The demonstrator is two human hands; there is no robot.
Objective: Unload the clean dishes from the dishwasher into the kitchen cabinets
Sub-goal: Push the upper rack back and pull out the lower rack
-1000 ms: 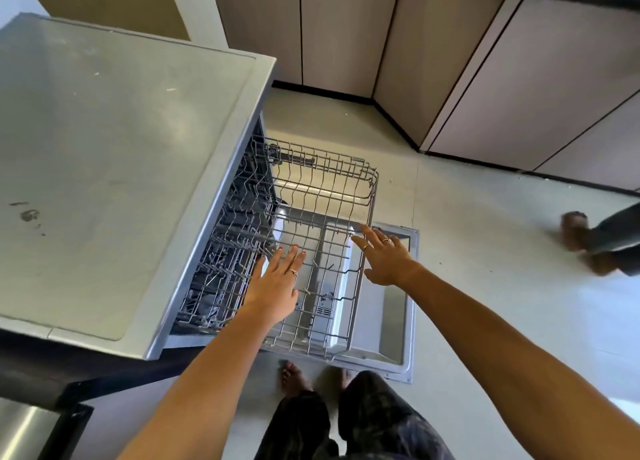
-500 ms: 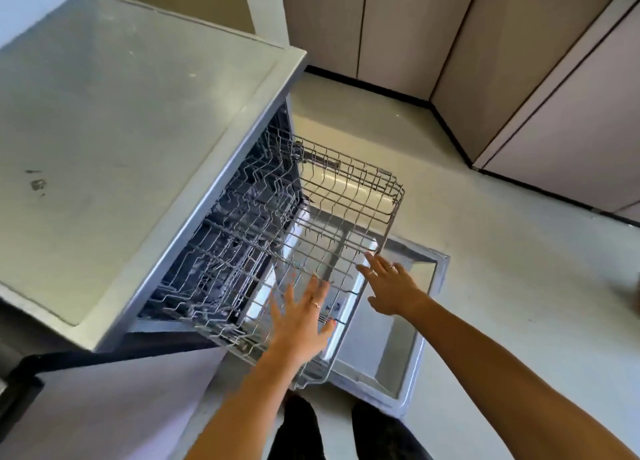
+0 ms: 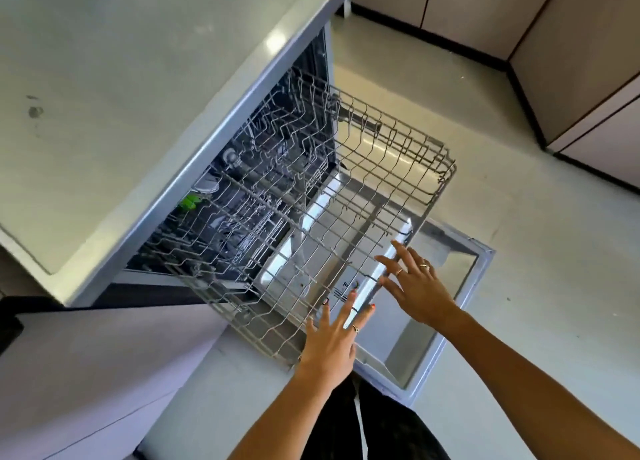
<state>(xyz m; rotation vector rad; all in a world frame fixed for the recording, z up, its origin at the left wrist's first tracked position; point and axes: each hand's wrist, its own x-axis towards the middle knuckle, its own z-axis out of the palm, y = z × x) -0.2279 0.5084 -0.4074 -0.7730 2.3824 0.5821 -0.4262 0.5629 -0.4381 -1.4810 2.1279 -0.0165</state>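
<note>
While the dishwasher [image 3: 214, 168] stands open under a pale grey surface [image 3: 138, 78], its wire rack [image 3: 311, 217] is pulled out over the lowered door [image 3: 446, 321]. No dish shows on the drawn-out part of the rack; its tines and grid are bare. Deeper inside, under the surface edge, something green [image 3: 188, 202] and a pale rounded item [image 3: 207, 186] sit among the wires, too hidden to name.

Both hands are at the near right corner of the rack. The left hand [image 3: 330, 347] lies flat against the rack's near edge, its fingers [image 3: 346, 309] straight and slightly spread, pointing up across the wires; a ring sits on one finger and the nails are painted. The right hand [image 3: 420, 291] is just beside it to the right, palm down, fingers [image 3: 388, 262] spread wide and straight, their tips at the rack's right rim. Whether they touch the wire cannot be told. It wears rings too. Neither hand curls around anything.

Beyond the rack, light floor [image 3: 519, 217] runs to beige cabinets [image 3: 581, 61] with a dark base strip along the far and right walls. At the bottom, dark trousers [image 3: 381, 425] show between the forearms.
</note>
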